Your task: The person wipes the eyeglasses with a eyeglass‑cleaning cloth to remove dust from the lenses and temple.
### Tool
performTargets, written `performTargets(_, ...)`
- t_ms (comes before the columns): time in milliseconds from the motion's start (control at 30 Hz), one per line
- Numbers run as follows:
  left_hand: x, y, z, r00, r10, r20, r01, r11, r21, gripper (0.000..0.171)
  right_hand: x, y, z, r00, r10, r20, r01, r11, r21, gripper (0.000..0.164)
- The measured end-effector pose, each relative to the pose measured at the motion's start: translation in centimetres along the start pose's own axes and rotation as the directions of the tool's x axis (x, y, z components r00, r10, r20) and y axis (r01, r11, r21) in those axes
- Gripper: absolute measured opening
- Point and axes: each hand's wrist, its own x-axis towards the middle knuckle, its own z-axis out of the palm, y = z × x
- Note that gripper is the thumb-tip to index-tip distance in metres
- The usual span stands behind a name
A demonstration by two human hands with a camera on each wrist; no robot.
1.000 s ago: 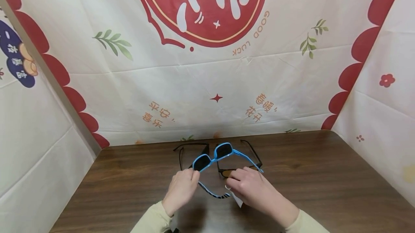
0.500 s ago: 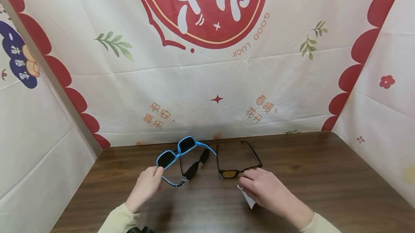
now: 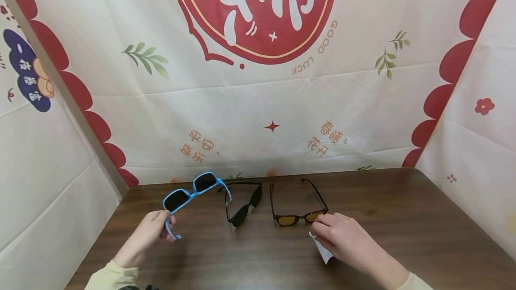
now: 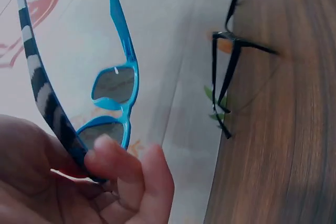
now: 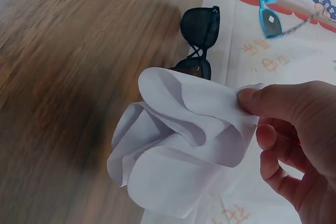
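My left hand (image 3: 149, 231) pinches a pair of blue-framed sunglasses (image 3: 192, 194) near one hinge, raised over the left of the table. A black-and-white striped pattern runs along the inside of one temple arm (image 4: 44, 90) in the left wrist view. On the right, my right hand (image 3: 342, 238) pinches a folded white cloth (image 5: 184, 135) between thumb and fingers. Just beyond that hand lie dark-framed glasses with amber lenses (image 3: 287, 221), arms unfolded; the hand overlaps their right end in the head view. Black sunglasses (image 3: 241, 215) lie mid-table with their arms out.
The brown wood-grain table (image 3: 250, 258) meets a white printed cloth backdrop (image 3: 225, 110) along its far edge. Similar cloth walls (image 3: 48, 182) rise at the left and right sides.
My left hand has carried the blue sunglasses leftward, away from the right hand, uncovering the black pair. My right hand has shifted slightly right with the white cloth still pinched.
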Motion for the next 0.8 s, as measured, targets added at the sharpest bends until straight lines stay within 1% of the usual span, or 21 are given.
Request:
performTargets(67,-0.1,-0.2,-1.1,0.997,-0.004,0.071,0.008,0.999,-0.049,0.031,-0.2,0.1,-0.2,1.0,0.006,0.004,-0.006,1.0,0.003,0.017)
performTargets(133,-0.2,-0.5,-1.9,0.992,-0.013,0.123,0.023,0.996,-0.088,0.031,-0.4,0.3,-0.2,1.0,0.005,0.002,-0.005,1.0,-0.003,0.01)
performTargets(200,-0.3,-0.7,-2.5,0.987,-0.006,0.159,0.025,0.993,-0.113,0.029,-0.5,0.3,-0.2,1.0,0.0,-0.005,0.0,1.0,-0.013,0.01)
performTargets(267,-0.4,-0.9,-3.0,0.983,-0.002,0.183,0.025,0.992,-0.125,0.027,-0.7,0.4,-0.1,1.0,-0.006,-0.009,0.006,1.0,-0.022,0.012)
performTargets(367,-0.4,-1.0,-3.4,0.979,-0.002,0.203,0.032,0.99,-0.141,0.025,-0.9,0.5,0.0,1.0,-0.008,-0.013,0.008,1.0,-0.026,0.016)
performTargets(500,-0.5,-1.1,-4.0,0.976,0.001,0.22,0.035,0.986,-0.16,0.024,-1.1,0.7,0.0,1.0,-0.004,-0.019,0.004,1.0,-0.03,0.013)
performTargets(667,-0.5,-0.9,-5.1,0.976,0.005,0.219,0.03,0.987,-0.158,0.023,-1.4,0.9,0.1,1.0,0.0,-0.022,-0.001,1.0,-0.029,0.029)
performTargets(733,-0.4,-0.9,-5.5,0.977,0.008,0.212,0.026,0.987,-0.158,0.022,-1.4,0.9,0.1,1.0,0.002,-0.021,-0.002,1.0,-0.03,0.026)
performTargets(800,-0.4,-0.7,-5.9,0.976,0.015,0.217,0.022,0.986,-0.166,0.02,-1.5,0.9,0.2,1.0,0.0,-0.02,-0.001,1.0,-0.03,0.017)
